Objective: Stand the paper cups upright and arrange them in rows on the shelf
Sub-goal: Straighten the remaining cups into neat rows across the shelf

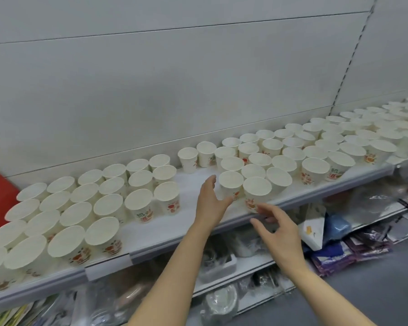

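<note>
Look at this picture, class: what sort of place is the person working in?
Probably a shop aisle: a long metal shelf with a price-label strip, rows of paper cups set out on it, and packaged goods on the shelf below.

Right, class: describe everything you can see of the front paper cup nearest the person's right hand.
The paper cup is white, tapered, with a rolled rim and a red-orange print low on its side. It stands upright, mouth open, at the front edge of the shelf, close against neighbouring cups. The right hand hovers just below it, fingers loosely spread; whether they touch it is unclear.
</note>
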A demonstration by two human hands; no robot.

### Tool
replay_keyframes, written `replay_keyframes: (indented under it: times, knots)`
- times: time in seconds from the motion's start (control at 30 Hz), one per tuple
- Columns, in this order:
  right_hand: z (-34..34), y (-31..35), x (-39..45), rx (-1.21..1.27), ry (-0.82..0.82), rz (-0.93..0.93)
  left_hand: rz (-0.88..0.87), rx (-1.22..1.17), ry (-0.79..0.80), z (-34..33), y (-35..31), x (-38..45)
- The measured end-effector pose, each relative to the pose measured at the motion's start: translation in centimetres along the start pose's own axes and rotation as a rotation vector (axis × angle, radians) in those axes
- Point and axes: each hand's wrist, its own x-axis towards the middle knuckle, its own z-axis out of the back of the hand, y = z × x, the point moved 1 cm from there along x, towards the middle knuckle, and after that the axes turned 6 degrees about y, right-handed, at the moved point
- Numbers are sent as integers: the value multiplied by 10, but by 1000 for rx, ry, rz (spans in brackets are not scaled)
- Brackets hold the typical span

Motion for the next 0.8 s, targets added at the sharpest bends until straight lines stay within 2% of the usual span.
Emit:
replay_keyframes:
  times: [0.13,0.37,0.6,0.8]
  knots:
    - [30,-21,10,7,-32,-38,15,-84,10,-18,-18,24]
    - [34,-24,34,-8,59,-10,71,-75,-163,-26,-15,35]
    - [4,-27,50,69,68,-6,65,-84,-439,6,1,-34]
    - [-16,-21,61,141,-41,-80,48,-36,-501,38,17,-102]
